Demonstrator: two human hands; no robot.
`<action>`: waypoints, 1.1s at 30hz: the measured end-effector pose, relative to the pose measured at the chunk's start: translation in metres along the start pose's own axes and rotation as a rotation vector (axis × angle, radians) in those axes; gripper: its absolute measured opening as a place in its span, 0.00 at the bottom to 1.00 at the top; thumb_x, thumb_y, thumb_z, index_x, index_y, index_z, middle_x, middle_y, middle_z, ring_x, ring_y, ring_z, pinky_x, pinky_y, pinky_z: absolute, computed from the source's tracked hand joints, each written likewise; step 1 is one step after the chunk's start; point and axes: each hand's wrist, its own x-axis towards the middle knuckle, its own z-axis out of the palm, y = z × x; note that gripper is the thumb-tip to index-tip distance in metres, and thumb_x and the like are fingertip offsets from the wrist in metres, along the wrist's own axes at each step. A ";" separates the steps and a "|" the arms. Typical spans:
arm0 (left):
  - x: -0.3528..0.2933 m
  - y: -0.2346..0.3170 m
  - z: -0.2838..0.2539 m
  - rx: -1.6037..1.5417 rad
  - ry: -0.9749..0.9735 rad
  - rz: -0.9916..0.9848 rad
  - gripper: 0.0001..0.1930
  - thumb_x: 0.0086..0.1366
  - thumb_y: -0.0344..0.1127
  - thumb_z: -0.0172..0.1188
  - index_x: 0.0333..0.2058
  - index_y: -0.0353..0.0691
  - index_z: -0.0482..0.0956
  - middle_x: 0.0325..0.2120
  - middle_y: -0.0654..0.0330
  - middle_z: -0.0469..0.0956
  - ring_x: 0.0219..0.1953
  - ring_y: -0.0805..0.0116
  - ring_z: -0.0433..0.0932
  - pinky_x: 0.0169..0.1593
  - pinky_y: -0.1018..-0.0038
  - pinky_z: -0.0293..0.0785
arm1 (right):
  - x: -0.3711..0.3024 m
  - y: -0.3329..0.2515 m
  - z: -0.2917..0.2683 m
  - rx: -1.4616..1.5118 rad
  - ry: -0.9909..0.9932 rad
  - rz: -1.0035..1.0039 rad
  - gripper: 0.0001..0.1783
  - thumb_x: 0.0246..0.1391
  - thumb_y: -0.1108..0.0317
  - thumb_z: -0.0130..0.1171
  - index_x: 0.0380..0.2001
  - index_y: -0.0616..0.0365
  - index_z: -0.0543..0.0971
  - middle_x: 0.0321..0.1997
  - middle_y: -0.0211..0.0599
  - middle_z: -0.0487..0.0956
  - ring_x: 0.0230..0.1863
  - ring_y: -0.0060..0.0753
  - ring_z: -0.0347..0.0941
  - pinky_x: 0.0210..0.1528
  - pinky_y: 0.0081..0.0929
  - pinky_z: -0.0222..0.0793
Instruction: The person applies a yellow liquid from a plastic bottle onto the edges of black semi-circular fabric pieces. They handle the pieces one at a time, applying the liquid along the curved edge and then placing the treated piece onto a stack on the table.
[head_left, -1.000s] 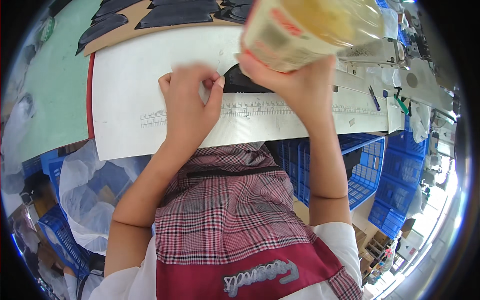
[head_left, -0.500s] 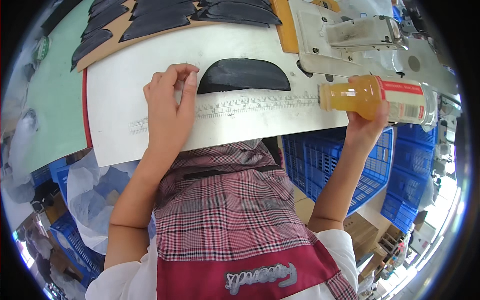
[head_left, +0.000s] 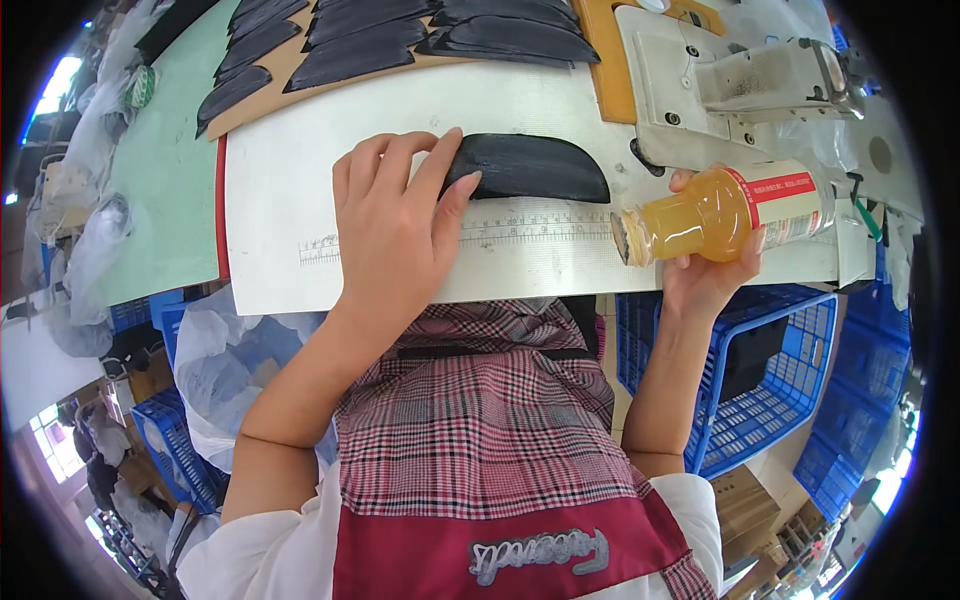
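Observation:
My left hand (head_left: 395, 225) lies flat on the white worktable (head_left: 280, 200), fingers spread, its fingertips touching the left end of a black curved leather piece (head_left: 535, 167). A ruler scale (head_left: 540, 232) is printed along the table just below that piece. My right hand (head_left: 705, 270) grips a plastic bottle of orange drink (head_left: 725, 213) with a red and white label, held sideways over the table's right front edge.
A sewing machine (head_left: 740, 80) stands at the back right. Several black curved pieces (head_left: 400, 45) lie on a brown board at the back. A green mat (head_left: 160, 170) covers the left. Blue crates (head_left: 770, 390) and white plastic bags (head_left: 225, 360) sit under the table.
The bottle has come down from close to my face to the table's right edge. My left hand has slid right and spread flat onto the black piece.

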 end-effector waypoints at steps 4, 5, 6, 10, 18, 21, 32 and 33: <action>0.001 0.001 0.001 0.031 0.007 0.037 0.15 0.54 0.35 0.57 0.39 0.34 0.76 0.32 0.59 0.71 0.38 0.61 0.66 0.44 0.65 0.59 | 0.000 0.000 -0.003 0.102 -0.033 0.003 0.41 0.44 0.40 0.54 0.49 0.67 0.61 0.40 0.53 0.67 0.26 0.25 0.67 0.14 0.08 0.60; 0.001 0.000 0.003 0.015 0.010 0.031 0.15 0.53 0.34 0.57 0.39 0.34 0.76 0.32 0.59 0.71 0.38 0.61 0.66 0.44 0.66 0.59 | 0.000 -0.001 -0.004 0.109 -0.038 0.009 0.41 0.44 0.41 0.54 0.49 0.67 0.61 0.40 0.53 0.66 0.27 0.25 0.67 0.14 0.08 0.61; 0.001 -0.001 0.003 -0.001 0.012 0.025 0.14 0.52 0.34 0.58 0.38 0.34 0.76 0.32 0.59 0.71 0.38 0.61 0.66 0.44 0.66 0.59 | 0.000 0.000 -0.004 0.099 -0.019 -0.002 0.41 0.44 0.41 0.54 0.49 0.67 0.61 0.40 0.53 0.66 0.28 0.26 0.67 0.14 0.08 0.61; 0.003 -0.002 0.002 -0.042 0.007 0.014 0.13 0.51 0.32 0.58 0.36 0.34 0.76 0.32 0.60 0.71 0.38 0.61 0.66 0.44 0.66 0.59 | 0.000 0.001 -0.001 0.086 0.012 -0.014 0.41 0.44 0.41 0.54 0.49 0.66 0.61 0.40 0.53 0.66 0.31 0.27 0.68 0.14 0.09 0.62; 0.006 0.001 -0.002 -0.026 0.014 0.062 0.09 0.53 0.31 0.57 0.34 0.37 0.77 0.33 0.61 0.73 0.38 0.63 0.67 0.44 0.69 0.60 | 0.000 -0.001 0.006 0.101 0.039 -0.013 0.42 0.44 0.41 0.54 0.50 0.67 0.60 0.40 0.55 0.66 0.24 0.23 0.68 0.15 0.08 0.61; 0.005 0.001 0.002 -0.181 -0.015 -0.001 0.09 0.51 0.32 0.59 0.32 0.37 0.76 0.31 0.62 0.72 0.37 0.63 0.67 0.43 0.67 0.59 | 0.001 0.000 -0.008 0.135 -0.037 0.028 0.41 0.43 0.40 0.54 0.49 0.66 0.62 0.40 0.53 0.68 0.28 0.27 0.69 0.19 0.11 0.65; 0.023 -0.011 -0.020 -0.740 -0.419 -0.678 0.11 0.61 0.36 0.53 0.32 0.33 0.75 0.21 0.63 0.75 0.26 0.81 0.71 0.30 0.84 0.63 | 0.000 0.004 -0.011 0.226 -0.063 0.036 0.39 0.43 0.39 0.52 0.47 0.63 0.66 0.38 0.46 0.72 0.42 0.39 0.70 0.38 0.29 0.71; 0.025 -0.009 -0.022 -0.736 -0.433 -0.663 0.10 0.61 0.36 0.52 0.31 0.33 0.75 0.21 0.64 0.74 0.28 0.81 0.71 0.32 0.84 0.63 | 0.000 0.004 -0.012 0.234 -0.076 0.039 0.39 0.43 0.39 0.52 0.47 0.63 0.66 0.38 0.46 0.72 0.41 0.40 0.70 0.38 0.29 0.71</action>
